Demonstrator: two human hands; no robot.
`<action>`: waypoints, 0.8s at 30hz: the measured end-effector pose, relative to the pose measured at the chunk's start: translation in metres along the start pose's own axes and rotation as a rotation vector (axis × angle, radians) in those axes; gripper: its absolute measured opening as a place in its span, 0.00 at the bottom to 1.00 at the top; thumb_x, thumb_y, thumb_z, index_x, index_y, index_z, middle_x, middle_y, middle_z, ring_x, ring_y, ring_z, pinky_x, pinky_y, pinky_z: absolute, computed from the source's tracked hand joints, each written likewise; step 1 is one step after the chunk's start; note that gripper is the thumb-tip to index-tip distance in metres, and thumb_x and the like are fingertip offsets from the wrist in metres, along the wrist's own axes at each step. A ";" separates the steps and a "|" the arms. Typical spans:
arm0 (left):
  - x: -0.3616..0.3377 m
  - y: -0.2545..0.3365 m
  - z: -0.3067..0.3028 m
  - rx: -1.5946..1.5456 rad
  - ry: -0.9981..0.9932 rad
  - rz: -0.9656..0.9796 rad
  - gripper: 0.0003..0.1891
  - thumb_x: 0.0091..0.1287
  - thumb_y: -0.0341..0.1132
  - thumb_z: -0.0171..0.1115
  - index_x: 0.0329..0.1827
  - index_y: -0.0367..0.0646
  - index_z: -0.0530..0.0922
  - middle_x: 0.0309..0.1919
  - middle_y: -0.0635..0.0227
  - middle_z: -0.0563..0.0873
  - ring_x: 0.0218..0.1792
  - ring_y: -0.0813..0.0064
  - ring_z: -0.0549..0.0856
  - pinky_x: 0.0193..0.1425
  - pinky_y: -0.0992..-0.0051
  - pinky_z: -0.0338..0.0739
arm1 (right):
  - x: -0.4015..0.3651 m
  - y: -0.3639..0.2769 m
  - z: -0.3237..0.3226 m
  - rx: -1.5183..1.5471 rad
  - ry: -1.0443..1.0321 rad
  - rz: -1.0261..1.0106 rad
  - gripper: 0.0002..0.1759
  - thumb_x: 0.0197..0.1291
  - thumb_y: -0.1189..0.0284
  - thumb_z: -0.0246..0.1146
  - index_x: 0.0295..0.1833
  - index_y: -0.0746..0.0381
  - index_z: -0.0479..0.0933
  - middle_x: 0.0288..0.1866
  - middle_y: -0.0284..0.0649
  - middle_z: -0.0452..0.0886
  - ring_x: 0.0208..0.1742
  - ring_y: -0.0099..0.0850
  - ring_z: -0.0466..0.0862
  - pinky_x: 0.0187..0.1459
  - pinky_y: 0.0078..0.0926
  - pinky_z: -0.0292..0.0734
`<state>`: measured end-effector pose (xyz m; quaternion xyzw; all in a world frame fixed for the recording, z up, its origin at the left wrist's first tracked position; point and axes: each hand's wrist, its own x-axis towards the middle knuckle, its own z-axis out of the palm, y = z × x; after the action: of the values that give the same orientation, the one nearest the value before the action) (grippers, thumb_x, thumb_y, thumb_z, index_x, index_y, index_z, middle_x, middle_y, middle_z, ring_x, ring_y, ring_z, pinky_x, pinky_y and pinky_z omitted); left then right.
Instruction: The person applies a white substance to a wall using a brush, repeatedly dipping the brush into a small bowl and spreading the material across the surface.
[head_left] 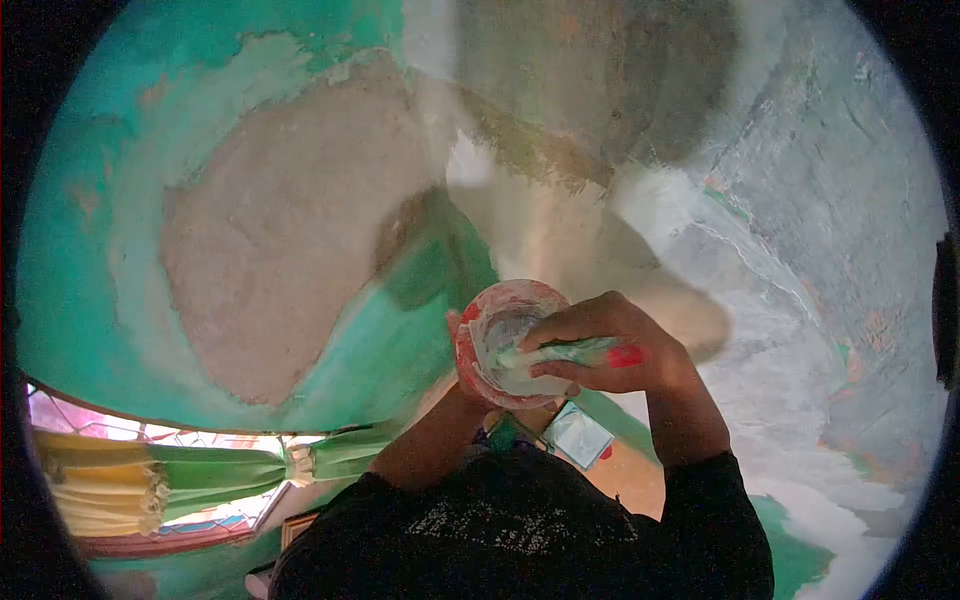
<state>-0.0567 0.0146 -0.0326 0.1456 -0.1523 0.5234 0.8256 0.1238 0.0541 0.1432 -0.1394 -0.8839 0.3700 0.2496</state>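
Note:
A round red bowl [468, 362], smeared with white paste inside and on its rim, is held up in front of my chest. Beneath and around its left side is my left hand [462, 330], its fingertips showing at the rim. My right hand [600, 335] is closed around the handle of a paste-coated tool [580, 351] with a red end. The tool's far end reaches into the bowl, where the white paste and my fingers partly hide it.
A wall with green paint [80, 250], a bare grey-brown patch [280, 230] and whitish plaster [740, 400] rises ahead. At lower left is a window with a green and yellow curtain [215, 475]. A pale rectangular object [579, 435] lies below the bowl.

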 end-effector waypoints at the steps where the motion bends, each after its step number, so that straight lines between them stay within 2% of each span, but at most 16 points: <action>1: 0.000 0.000 0.000 0.007 -0.012 0.004 0.59 0.51 0.85 0.45 0.76 0.45 0.60 0.72 0.47 0.66 0.69 0.42 0.70 0.70 0.39 0.66 | 0.003 0.001 0.002 -0.060 -0.031 -0.002 0.13 0.54 0.71 0.73 0.46 0.60 0.85 0.42 0.45 0.88 0.42 0.44 0.88 0.46 0.35 0.82; 3: -0.003 0.002 0.000 0.043 -0.002 -0.003 0.60 0.51 0.85 0.44 0.76 0.45 0.60 0.72 0.47 0.65 0.69 0.42 0.70 0.71 0.39 0.65 | 0.006 0.001 0.007 -0.106 -0.065 0.014 0.14 0.54 0.71 0.73 0.46 0.59 0.84 0.42 0.46 0.87 0.42 0.45 0.88 0.46 0.35 0.82; 5: -0.011 0.010 0.008 0.208 0.107 -0.051 0.60 0.51 0.85 0.44 0.77 0.45 0.58 0.73 0.46 0.65 0.69 0.41 0.69 0.70 0.36 0.64 | 0.011 -0.003 0.010 -0.083 -0.072 0.038 0.14 0.53 0.70 0.74 0.46 0.60 0.84 0.42 0.46 0.87 0.42 0.45 0.88 0.46 0.36 0.82; 7: -0.022 0.010 0.021 0.058 0.244 -0.004 0.61 0.51 0.86 0.44 0.78 0.46 0.57 0.73 0.46 0.65 0.69 0.40 0.68 0.68 0.33 0.64 | 0.018 -0.007 0.019 -0.055 -0.078 0.068 0.14 0.54 0.69 0.73 0.47 0.59 0.84 0.42 0.45 0.87 0.43 0.45 0.88 0.47 0.36 0.82; 9: -0.023 0.011 0.046 -0.184 -0.031 0.025 0.61 0.50 0.86 0.44 0.78 0.46 0.56 0.73 0.46 0.64 0.69 0.38 0.68 0.66 0.30 0.64 | 0.030 -0.010 0.029 -0.075 -0.101 0.086 0.14 0.54 0.68 0.73 0.47 0.57 0.84 0.43 0.45 0.87 0.43 0.45 0.87 0.47 0.35 0.82; 11: -0.033 0.019 0.055 -0.248 -0.142 0.052 0.61 0.50 0.86 0.43 0.78 0.47 0.55 0.73 0.45 0.64 0.69 0.37 0.68 0.65 0.29 0.64 | 0.047 -0.008 0.047 -0.141 -0.139 0.101 0.14 0.55 0.66 0.73 0.47 0.55 0.84 0.43 0.46 0.87 0.44 0.45 0.87 0.48 0.35 0.82; 15: -0.070 0.042 0.069 -0.220 -0.012 0.162 0.62 0.48 0.88 0.40 0.78 0.49 0.55 0.73 0.45 0.63 0.68 0.35 0.68 0.64 0.29 0.65 | 0.077 -0.007 0.084 -0.164 -0.176 0.106 0.15 0.55 0.65 0.73 0.48 0.54 0.84 0.44 0.45 0.87 0.45 0.44 0.87 0.48 0.35 0.82; 17: -0.082 0.058 0.081 -0.161 0.001 0.202 0.60 0.50 0.87 0.37 0.77 0.49 0.58 0.72 0.47 0.65 0.67 0.39 0.70 0.66 0.36 0.66 | 0.099 -0.017 0.095 -0.151 -0.225 0.110 0.15 0.54 0.65 0.73 0.48 0.55 0.84 0.44 0.45 0.87 0.45 0.43 0.87 0.48 0.34 0.82; 18: -0.090 0.065 0.085 -0.074 -0.014 0.215 0.58 0.53 0.86 0.35 0.75 0.47 0.60 0.71 0.49 0.67 0.67 0.45 0.71 0.68 0.43 0.68 | 0.107 -0.020 0.100 -0.133 -0.241 0.095 0.15 0.54 0.65 0.73 0.48 0.55 0.84 0.44 0.45 0.87 0.45 0.43 0.87 0.48 0.34 0.82; 20: -0.102 0.076 0.090 -0.087 -0.015 0.236 0.59 0.51 0.87 0.31 0.75 0.49 0.60 0.71 0.49 0.67 0.67 0.44 0.71 0.68 0.43 0.68 | 0.119 -0.021 0.107 -0.096 -0.287 0.066 0.15 0.54 0.66 0.74 0.47 0.56 0.84 0.44 0.45 0.87 0.46 0.44 0.87 0.48 0.33 0.82; 21: -0.109 0.081 0.095 -0.184 -0.002 0.243 0.62 0.47 0.90 0.30 0.77 0.51 0.58 0.72 0.47 0.66 0.67 0.39 0.70 0.67 0.36 0.66 | 0.128 -0.025 0.109 -0.058 -0.278 0.068 0.15 0.54 0.66 0.74 0.47 0.56 0.84 0.44 0.45 0.87 0.45 0.43 0.87 0.48 0.32 0.82; 23: -0.120 0.088 0.096 -0.319 -0.068 0.271 0.65 0.42 0.92 0.28 0.78 0.54 0.56 0.73 0.46 0.63 0.67 0.34 0.68 0.64 0.28 0.65 | 0.144 -0.034 0.113 0.029 -0.259 0.073 0.15 0.54 0.67 0.74 0.47 0.57 0.84 0.44 0.44 0.87 0.45 0.41 0.88 0.48 0.31 0.81; 24: -0.125 0.090 0.093 -0.359 -0.151 0.292 0.65 0.42 0.92 0.28 0.78 0.55 0.56 0.73 0.46 0.63 0.68 0.34 0.68 0.64 0.28 0.64 | 0.150 -0.034 0.120 0.013 -0.260 0.051 0.15 0.55 0.67 0.73 0.47 0.57 0.84 0.44 0.44 0.87 0.45 0.39 0.88 0.48 0.30 0.81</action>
<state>-0.1980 -0.0883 0.0086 0.0117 -0.3235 0.5892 0.7403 -0.0694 0.0249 0.1465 -0.1108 -0.9025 0.3970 0.1245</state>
